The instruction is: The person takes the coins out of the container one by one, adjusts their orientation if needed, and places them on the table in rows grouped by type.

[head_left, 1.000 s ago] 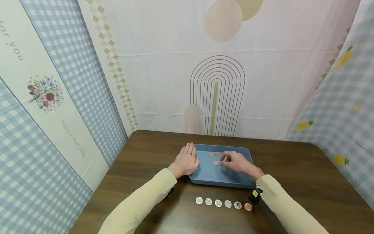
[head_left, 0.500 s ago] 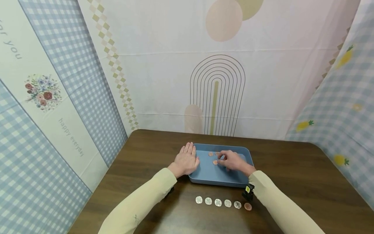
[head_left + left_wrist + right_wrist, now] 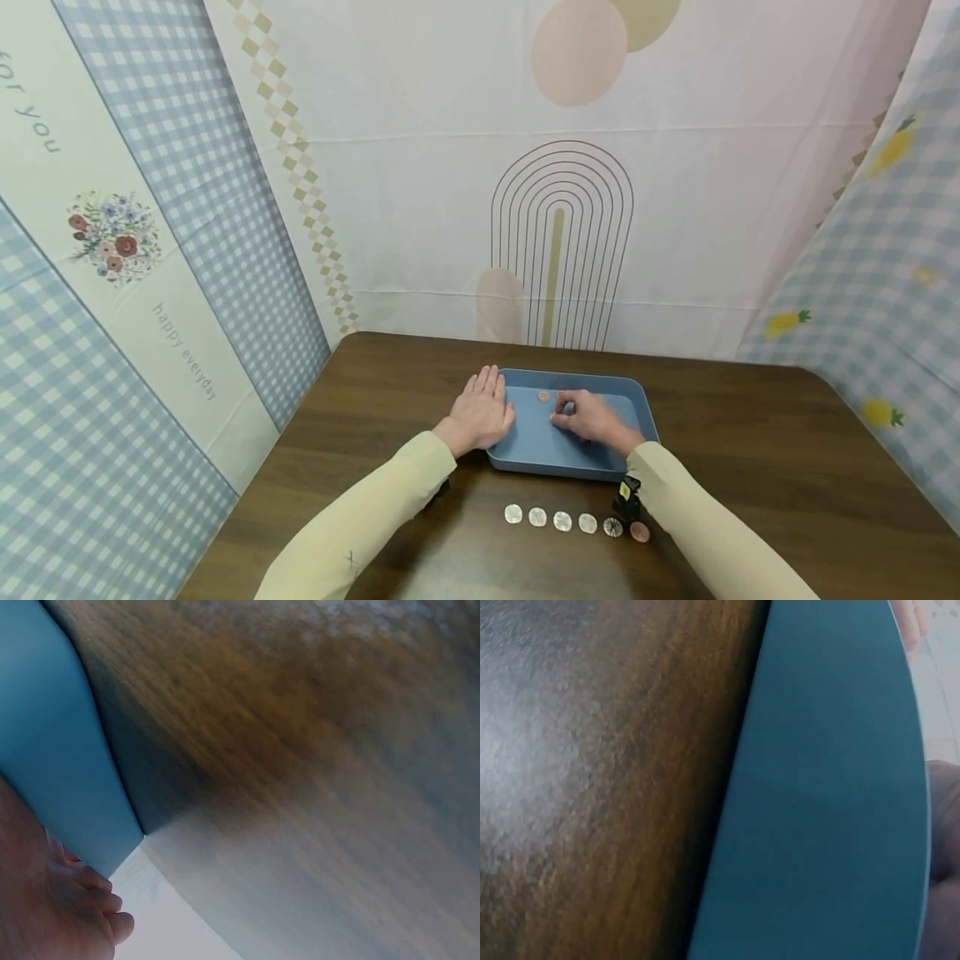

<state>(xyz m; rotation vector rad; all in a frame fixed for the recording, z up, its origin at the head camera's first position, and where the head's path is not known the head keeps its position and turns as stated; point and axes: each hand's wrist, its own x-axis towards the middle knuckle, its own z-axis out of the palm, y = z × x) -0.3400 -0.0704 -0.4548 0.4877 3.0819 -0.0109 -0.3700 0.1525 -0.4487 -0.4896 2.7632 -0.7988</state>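
Observation:
A blue tray lies on the table. My left hand rests on its left edge, fingers straight and close together; in the left wrist view its fingers show beside the blue wall. Inside the tray, the thumb and bent index finger of my right hand pinch at the tray floor, over the spot of a copper coin that the fingertips now cover. Another copper coin lies just behind those fingers, and a third is mostly hidden by the hand. The tray wall blocks most of the right wrist view.
In front of the tray runs a row of several silver coins, with one copper coin at its right end. The dark wooden table meets a patterned cloth at the back.
My right hand has moved left across the tray, and its fingertips have closed over the nearest copper coin, which is now out of sight. The left hand has stayed put.

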